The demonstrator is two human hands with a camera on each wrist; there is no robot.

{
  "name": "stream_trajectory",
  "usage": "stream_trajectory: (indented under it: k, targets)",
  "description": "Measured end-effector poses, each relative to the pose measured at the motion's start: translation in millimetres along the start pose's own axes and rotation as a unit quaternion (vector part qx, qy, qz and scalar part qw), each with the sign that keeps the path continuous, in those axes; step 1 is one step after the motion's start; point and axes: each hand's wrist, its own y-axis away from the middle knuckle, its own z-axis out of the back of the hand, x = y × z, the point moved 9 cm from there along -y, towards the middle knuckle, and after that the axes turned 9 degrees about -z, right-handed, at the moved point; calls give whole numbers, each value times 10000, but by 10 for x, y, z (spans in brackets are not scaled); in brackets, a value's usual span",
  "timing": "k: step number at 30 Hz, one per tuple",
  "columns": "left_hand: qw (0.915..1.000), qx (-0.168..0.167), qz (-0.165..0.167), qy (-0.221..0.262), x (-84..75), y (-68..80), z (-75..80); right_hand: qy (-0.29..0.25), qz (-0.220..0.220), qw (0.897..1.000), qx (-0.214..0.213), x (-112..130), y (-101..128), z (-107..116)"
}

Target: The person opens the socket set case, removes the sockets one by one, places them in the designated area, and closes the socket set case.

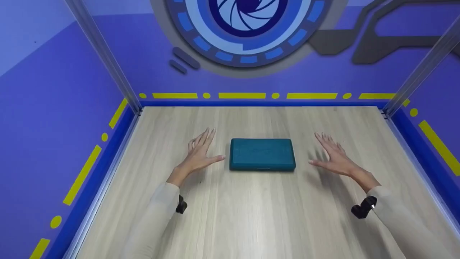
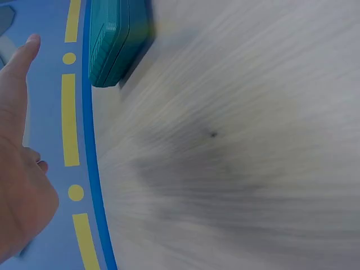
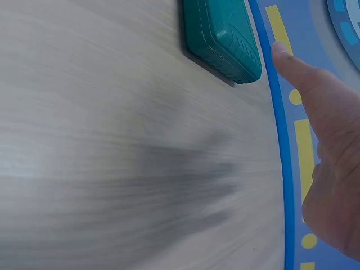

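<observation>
A teal hard case lies flat and closed on the bench, its lid down over the base, so whatever it holds is hidden. It is a shallow rectangular box with rounded corners and a matte, plastic-looking skin. The broad lid carries faint raised marks too dim to read, and a narrow slot or catch shows midway along the near edge. The wrist views show a seam running around the side between lid and base, and ridges moulded into the short ends.

Left of the case is the left hand, its grip loose, fingers extended and thumb stretched toward the case's near end, close beside it but apart. Right of the case is the right hand, its grip likewise spread and unclenched, thumb pointing at the case across a wider gap. Soft shadows fall on the bench near both hands.

Nearer the wearer than the case are two pale sleeves, each with a small black wrist camera. The bench top is pale with streaky wood grain. Beyond the case stands a smooth blue-violet panel printed with a round shutter-blade emblem and yellow dashes and dots.
</observation>
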Motion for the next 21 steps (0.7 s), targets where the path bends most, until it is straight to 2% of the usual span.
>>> stream_trajectory:
  k: [5,11,15,21]
  targets:
    - [9985,-61,123,528,12,26,-147,-578,-73,9979,288,11,-18,-165]
    - [9950,124,383,916,18,39,-407,-1129,-103,9930,330,58,-37,-356]
    - [9945,274,355,945,-13,-31,-534,-1512,-13,9883,181,108,-39,-444]
    - [9959,500,142,746,-109,-153,-679,-1613,-117,9867,158,151,-55,-627]
